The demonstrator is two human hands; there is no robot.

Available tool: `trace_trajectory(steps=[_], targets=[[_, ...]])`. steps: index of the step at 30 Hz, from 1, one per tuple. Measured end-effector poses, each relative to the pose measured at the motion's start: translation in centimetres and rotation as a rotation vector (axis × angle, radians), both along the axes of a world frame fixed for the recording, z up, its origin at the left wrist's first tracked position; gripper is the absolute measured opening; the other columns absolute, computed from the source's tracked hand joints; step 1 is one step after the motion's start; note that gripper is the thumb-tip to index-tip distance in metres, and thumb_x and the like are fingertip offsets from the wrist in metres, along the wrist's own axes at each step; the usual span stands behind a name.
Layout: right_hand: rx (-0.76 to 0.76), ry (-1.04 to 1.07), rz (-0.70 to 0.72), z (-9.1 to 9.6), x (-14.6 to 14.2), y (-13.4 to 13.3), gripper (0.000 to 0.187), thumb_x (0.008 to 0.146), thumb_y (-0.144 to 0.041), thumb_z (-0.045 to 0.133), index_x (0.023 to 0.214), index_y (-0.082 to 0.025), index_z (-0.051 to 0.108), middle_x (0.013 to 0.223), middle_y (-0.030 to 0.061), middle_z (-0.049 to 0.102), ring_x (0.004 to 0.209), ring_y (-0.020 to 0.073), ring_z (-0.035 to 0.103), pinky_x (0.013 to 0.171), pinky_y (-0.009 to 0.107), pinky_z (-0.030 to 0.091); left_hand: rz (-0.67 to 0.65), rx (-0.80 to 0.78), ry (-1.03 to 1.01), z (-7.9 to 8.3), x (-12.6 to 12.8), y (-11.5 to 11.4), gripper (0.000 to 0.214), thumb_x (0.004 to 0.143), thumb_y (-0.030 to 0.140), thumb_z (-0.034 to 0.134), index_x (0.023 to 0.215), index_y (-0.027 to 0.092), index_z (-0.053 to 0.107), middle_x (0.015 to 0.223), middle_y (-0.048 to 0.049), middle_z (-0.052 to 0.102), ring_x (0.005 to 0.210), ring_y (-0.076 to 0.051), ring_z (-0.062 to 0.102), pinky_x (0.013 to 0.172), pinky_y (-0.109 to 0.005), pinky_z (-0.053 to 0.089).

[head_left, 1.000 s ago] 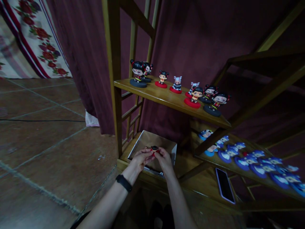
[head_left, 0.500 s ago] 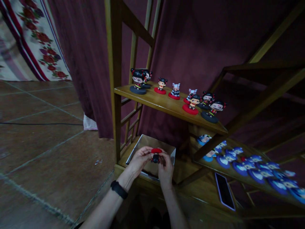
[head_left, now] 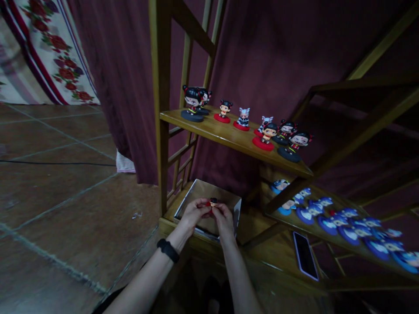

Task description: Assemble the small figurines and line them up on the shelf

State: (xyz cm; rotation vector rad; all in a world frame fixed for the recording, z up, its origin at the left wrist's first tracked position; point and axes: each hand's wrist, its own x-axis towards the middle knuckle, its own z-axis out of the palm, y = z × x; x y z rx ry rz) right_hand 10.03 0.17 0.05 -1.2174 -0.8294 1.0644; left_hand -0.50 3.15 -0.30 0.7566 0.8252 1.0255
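A small figurine (head_left: pixel 213 203) with black hair and a red base is held between my two hands, over an open box (head_left: pixel 227 197). My left hand (head_left: pixel 193 214) pinches it from the left, and my right hand (head_left: pixel 224 216) grips it from the right. The figurine is upright, its head showing above the fingertips; much of the red base is hidden by my fingers. The box sits on the lower shelf (head_left: pixel 253 229), its inside brown and its rim white.
On the upper shelf (head_left: pixel 212 131) stand several figurines with red or dark bases. Several blue figurines (head_left: pixel 330 222) line the shelf at the right. A phone (head_left: pixel 305 255) lies near the lower right shelf. A wooden post (head_left: pixel 159 109) rises at the left, before a purple curtain (head_left: pixel 121 87).
The figurine has been turned over in my hands: its head pointed down with the red base uppermost, and now its head is up. Both hands still hold it over the box.
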Motion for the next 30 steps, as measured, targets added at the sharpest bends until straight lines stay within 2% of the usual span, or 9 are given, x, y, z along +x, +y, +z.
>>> trace_trajectory(steps=[6,11,14,17,22,26,30], targets=[[0.018,-0.059,-0.006,0.3,0.3,-0.6,0.016,0.061,-0.032,0.063,0.068,-0.019,0.057,0.068,-0.0016,0.062,0.063,0.0125,0.056,0.061,0.026,0.047,-0.012,-0.033,-0.060,-0.3,0.0,-0.4,0.032,0.056,0.016,0.074,0.084,0.012,0.062,0.071,-0.0048,0.066,0.058,-0.010,0.060,0.056,-0.020,0.047],[-0.019,0.012,0.016,-0.7,0.3,-1.9,0.020,0.061,-0.037,0.064,0.069,-0.019,0.059,0.068,-0.0021,0.063,0.058,0.0114,0.056,0.055,0.023,0.045,0.016,-0.068,-0.105,-0.5,-0.2,-1.9,0.026,0.058,0.013,0.073,0.081,0.012,0.062,0.076,-0.0053,0.067,0.059,-0.010,0.061,0.059,-0.019,0.050],[-0.092,0.084,0.057,-1.6,0.7,-3.8,0.026,0.060,-0.040,0.065,0.075,-0.020,0.061,0.073,-0.0001,0.066,0.062,0.0138,0.060,0.057,0.025,0.046,0.007,-0.088,-0.092,-0.5,-0.6,-3.6,0.021,0.063,0.013,0.070,0.082,0.012,0.062,0.079,-0.0068,0.068,0.060,-0.010,0.063,0.060,-0.021,0.051],[-0.110,0.128,0.061,-2.2,1.2,-6.5,0.026,0.059,-0.040,0.067,0.075,-0.020,0.062,0.070,-0.0006,0.066,0.061,0.0137,0.060,0.059,0.026,0.047,-0.051,-0.118,-0.042,-0.4,-0.9,-5.9,0.019,0.064,0.012,0.069,0.082,0.012,0.061,0.076,-0.0073,0.068,0.058,-0.012,0.063,0.059,-0.023,0.052],[-0.118,0.302,0.091,-2.0,0.8,-11.2,0.024,0.056,-0.036,0.071,0.071,-0.020,0.062,0.071,0.0001,0.067,0.063,0.0139,0.061,0.064,0.027,0.048,-0.140,-0.134,0.017,0.0,-1.7,-10.0,0.023,0.063,0.010,0.069,0.084,0.012,0.062,0.076,-0.0077,0.069,0.058,-0.012,0.064,0.062,-0.023,0.052],[-0.185,0.371,0.135,-2.0,-0.2,-14.1,0.029,0.056,-0.037,0.071,0.077,-0.019,0.063,0.072,0.0017,0.068,0.065,0.0149,0.063,0.067,0.030,0.048,-0.123,-0.197,-0.002,-0.8,-2.8,-12.6,0.021,0.065,0.013,0.068,0.085,0.012,0.062,0.074,-0.0072,0.068,0.060,-0.013,0.064,0.063,-0.024,0.053],[-0.200,0.317,0.157,-2.1,-0.8,-15.9,0.028,0.056,-0.037,0.071,0.076,-0.019,0.063,0.070,0.0009,0.067,0.063,0.0132,0.062,0.068,0.029,0.047,-0.118,-0.236,-0.024,-1.8,-3.5,-14.4,0.019,0.065,0.013,0.069,0.081,0.012,0.061,0.069,-0.0060,0.068,0.058,-0.012,0.064,0.061,-0.022,0.052]])
